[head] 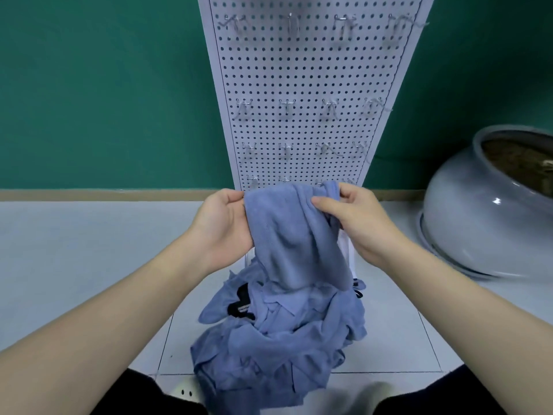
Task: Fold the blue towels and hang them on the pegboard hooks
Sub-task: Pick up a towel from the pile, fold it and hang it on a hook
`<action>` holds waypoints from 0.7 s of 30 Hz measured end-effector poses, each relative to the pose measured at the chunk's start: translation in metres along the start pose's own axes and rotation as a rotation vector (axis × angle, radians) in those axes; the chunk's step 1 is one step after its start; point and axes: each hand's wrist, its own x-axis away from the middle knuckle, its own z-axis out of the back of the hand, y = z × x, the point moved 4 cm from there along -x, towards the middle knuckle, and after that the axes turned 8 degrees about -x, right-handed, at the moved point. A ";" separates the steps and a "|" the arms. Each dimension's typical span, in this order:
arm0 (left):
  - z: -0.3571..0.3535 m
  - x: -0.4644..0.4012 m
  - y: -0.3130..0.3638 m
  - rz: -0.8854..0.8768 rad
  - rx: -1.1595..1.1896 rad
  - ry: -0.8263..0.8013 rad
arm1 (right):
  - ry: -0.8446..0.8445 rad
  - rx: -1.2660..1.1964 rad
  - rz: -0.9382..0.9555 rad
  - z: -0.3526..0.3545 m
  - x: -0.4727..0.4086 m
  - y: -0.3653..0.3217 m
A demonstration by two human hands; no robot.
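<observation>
Heaped blue towels [278,333] on floor tiles, soft terry, one raised towel [287,235] pinched by my left hand [224,226] and right hand [356,223], before one white perforated pegboard [305,85], wire hooks [287,106].

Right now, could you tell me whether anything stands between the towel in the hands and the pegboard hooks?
Nothing visible does. Both hands hold the blue towel just in front of the pegboard, whose hooks all hang bare.
</observation>
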 end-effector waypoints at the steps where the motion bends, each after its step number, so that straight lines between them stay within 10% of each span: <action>1: 0.002 -0.002 0.000 0.008 0.002 0.011 | 0.019 -0.004 0.010 0.004 -0.001 -0.002; 21: 0.047 -0.004 0.025 -0.325 -0.635 0.360 | 0.234 0.074 0.210 0.075 -0.013 -0.052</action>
